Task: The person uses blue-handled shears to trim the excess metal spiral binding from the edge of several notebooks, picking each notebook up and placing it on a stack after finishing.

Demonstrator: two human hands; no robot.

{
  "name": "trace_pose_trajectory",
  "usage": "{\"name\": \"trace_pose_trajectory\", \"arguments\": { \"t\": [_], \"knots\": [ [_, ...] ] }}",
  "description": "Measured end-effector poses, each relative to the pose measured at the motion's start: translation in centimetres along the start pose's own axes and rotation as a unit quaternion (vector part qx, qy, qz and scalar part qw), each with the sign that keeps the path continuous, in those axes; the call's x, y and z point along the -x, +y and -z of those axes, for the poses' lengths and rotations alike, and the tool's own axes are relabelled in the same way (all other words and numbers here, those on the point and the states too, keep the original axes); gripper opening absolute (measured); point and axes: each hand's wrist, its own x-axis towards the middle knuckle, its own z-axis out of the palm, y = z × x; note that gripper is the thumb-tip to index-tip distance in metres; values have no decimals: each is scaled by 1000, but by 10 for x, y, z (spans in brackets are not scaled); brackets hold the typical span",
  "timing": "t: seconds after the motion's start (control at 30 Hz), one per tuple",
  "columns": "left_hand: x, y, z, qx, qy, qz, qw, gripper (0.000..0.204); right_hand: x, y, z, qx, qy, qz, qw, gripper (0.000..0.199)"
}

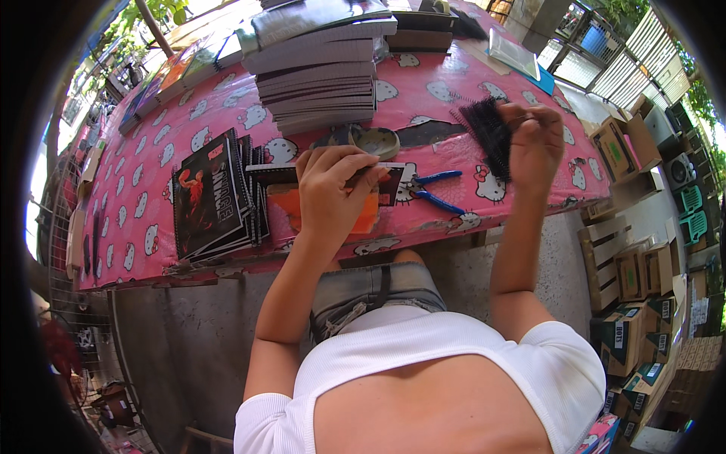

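My left hand [333,181] is closed around a dark-covered notebook [389,185], held on edge near the table's front with its page edges upward. An orange piece [367,216] shows below and behind my fingers. Out to the right, my right hand [535,140] is raised with fingers curled and pinched at the edge of a pile of black plastic spiral coils [484,132]; a coil seems to be between the fingertips. Blue-handled pliers [442,203] lie between my hands, jaws toward the notebook. Left of them sits a stack of black spiral-bound notebooks [212,197].
A tall stack of unbound page blocks [318,83] stands at the back middle. Before it is a roll of tape [376,141]. Colourful books [178,76] line the far left, and a clear plastic packet [514,53] lies far right. Cardboard boxes [620,340] stand right of the pink table.
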Motion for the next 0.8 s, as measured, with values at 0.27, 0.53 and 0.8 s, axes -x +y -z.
{"name": "trace_pose_trajectory", "arguments": {
  "t": [0.27,0.53,0.8],
  "knots": [
    [1,3,3,-14,3,5,1000,14,51,2,-58,334,-223,-72,913,18],
    [5,4,3,-18,10,9,1000,19,34,2,-58,250,-332,-251,874,18],
    [7,2,2,-25,13,19,999,23,46,-6,-79,415,-312,-16,855,18]
  ]
}}
